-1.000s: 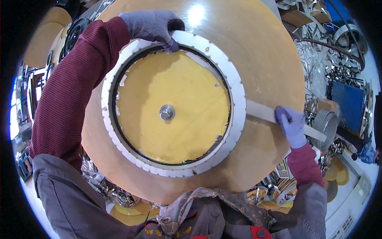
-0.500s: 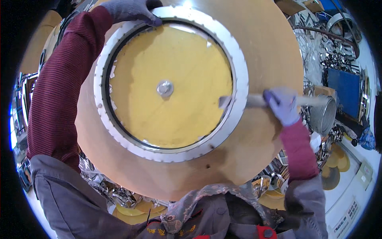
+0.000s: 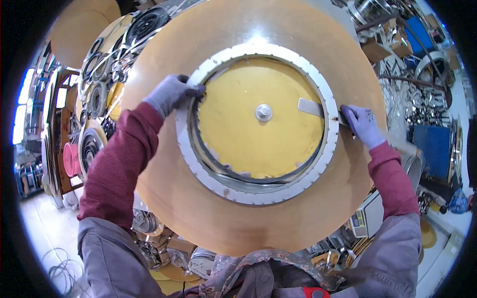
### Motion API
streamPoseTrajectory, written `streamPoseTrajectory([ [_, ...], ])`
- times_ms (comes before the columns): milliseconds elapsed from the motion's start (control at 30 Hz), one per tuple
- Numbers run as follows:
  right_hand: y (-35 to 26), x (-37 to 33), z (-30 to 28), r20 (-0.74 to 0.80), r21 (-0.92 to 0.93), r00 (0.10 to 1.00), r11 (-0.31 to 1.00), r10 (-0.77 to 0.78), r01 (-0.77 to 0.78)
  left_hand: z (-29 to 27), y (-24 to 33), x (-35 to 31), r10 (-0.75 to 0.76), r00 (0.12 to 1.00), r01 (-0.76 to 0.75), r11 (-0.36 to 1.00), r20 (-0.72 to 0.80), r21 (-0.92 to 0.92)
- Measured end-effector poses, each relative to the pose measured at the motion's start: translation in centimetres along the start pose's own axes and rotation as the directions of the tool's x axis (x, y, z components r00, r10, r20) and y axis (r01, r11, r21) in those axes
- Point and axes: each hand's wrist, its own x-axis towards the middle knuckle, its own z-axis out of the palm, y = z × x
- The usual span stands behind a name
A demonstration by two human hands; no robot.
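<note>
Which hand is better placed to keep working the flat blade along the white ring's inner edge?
Right. The right hand already holds the flat metal blade, whose tip lies across the white toothed ring onto the yellow disc. The left hand grips the ring's opposite edge, apparently steadying it.

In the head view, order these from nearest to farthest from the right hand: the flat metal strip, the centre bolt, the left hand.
1. Flat metal strip: touching the right hand, just to its left.
2. Centre bolt: middle of the yellow disc.
3. Left hand: far side, on the white ring.
</note>
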Motion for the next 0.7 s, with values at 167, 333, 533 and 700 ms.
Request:
streamPoseTrajectory([
  [167,-5.7,4.6,-1.4,0.241,0.341,0.967,0.926,0.079,-0.161,1.8,-3.2,-2.2,-0.078,0.995,0.067,0.985,-0.062,-0.16],
  [333,-5.2,8.4,-2.1,0.471,0.382,0.88,0.883,0.068,-0.273,2.5,-2.6,-4.4,-0.11,0.991,0.086,0.957,-0.071,-0.279],
  [533,-5.2,7.4,-2.0,0.341,0.566,0.939,0.804,-0.031,-0.18,2.9,-3.2,-4.7,-0.118,0.992,0.09,0.914,-0.046,-0.395],
  [700,-5.6,7.2,-3.2,0.197,0.665,0.976,0.744,-0.093,-0.064,3.0,-3.4,-4.9,-0.104,0.994,0.072,0.887,-0.045,-0.456],
])
